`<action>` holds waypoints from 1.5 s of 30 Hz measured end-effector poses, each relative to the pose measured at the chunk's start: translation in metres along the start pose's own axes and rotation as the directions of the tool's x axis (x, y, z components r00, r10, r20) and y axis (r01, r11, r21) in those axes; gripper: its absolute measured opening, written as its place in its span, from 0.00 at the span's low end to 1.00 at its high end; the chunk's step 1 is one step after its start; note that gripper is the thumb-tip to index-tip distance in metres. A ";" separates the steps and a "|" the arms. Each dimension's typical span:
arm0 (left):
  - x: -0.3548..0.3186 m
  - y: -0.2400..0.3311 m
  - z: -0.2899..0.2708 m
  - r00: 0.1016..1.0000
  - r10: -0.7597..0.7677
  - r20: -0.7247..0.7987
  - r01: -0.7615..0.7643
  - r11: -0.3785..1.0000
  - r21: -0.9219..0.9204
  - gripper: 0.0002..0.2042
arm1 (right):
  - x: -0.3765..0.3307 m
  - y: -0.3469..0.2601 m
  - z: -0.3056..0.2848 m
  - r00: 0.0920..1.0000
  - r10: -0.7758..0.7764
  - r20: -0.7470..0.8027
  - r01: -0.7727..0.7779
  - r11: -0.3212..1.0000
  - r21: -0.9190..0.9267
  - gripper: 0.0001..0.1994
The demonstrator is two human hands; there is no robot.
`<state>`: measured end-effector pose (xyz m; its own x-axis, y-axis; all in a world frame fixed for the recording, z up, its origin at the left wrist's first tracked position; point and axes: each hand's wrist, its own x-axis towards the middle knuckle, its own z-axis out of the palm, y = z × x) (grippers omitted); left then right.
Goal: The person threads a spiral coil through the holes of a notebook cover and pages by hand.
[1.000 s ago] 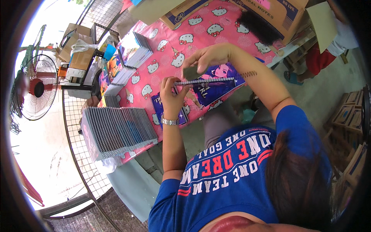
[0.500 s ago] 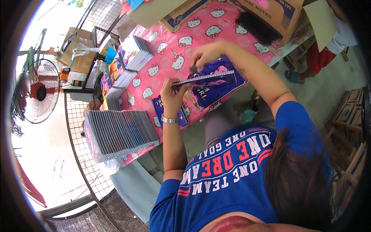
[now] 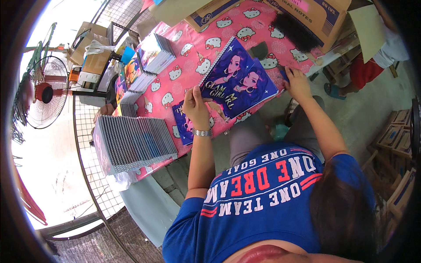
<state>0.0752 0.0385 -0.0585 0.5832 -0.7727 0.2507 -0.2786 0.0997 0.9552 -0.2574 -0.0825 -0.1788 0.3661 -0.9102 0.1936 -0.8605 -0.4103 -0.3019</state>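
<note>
A spiral notebook (image 3: 228, 65) with a purple cover, printed with a dark-haired figure, is tilted over the table. My left hand (image 3: 196, 106) is closed on its lower left corner, by the spiral edge. Partly under it, to the right, lies another purple cover (image 3: 259, 85) of the same design. My right hand (image 3: 299, 84) is beyond that cover's right side at the table edge, its fingers bent against a small dark blue piece (image 3: 283, 73) that I cannot make out. Another purple notebook (image 3: 185, 136) lies partly hidden behind my left wrist.
A tall stack of spiral notebooks (image 3: 136, 142) stands at the table's left, with more notebook piles (image 3: 155, 55) behind. A dark oval thing (image 3: 258, 51) and a black bristly thing (image 3: 294, 33) lie near a cardboard box (image 3: 322, 17). A person's red shorts (image 3: 365, 74) show at right.
The notebook, edge-on before, has turned to show its cover. My right hand has moved right from above the covers to the table edge. The dark thing by its fingers before is no longer there.
</note>
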 end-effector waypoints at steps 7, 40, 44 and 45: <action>-0.004 0.010 0.005 0.998 0.065 0.015 -0.066 0.997 0.031 0.09 | 0.000 -0.124 -0.095 0.950 -0.246 -0.191 0.307 0.637 0.707 0.32; -0.081 -0.137 -0.191 0.884 -0.139 -0.446 0.252 0.946 0.204 0.13 | 0.050 0.003 0.009 0.995 -0.009 -0.096 0.040 0.946 0.321 0.27; -0.079 -0.141 -0.191 0.897 -0.122 -0.426 0.377 0.714 0.590 0.12 | 0.100 0.017 0.002 0.989 0.025 -0.147 -0.028 0.999 -0.019 0.24; -0.075 -0.135 -0.188 0.879 -0.160 -0.449 0.423 0.695 0.581 0.13 | 0.117 0.025 -0.002 0.978 0.054 -0.202 -0.059 0.998 -0.018 0.23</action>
<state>0.2131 0.2006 -0.1768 0.8997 -0.4141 0.1382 -0.3905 -0.6219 0.6788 -0.2372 -0.1989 -0.1616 0.2401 -0.9009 0.3617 -0.8869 -0.3550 -0.2957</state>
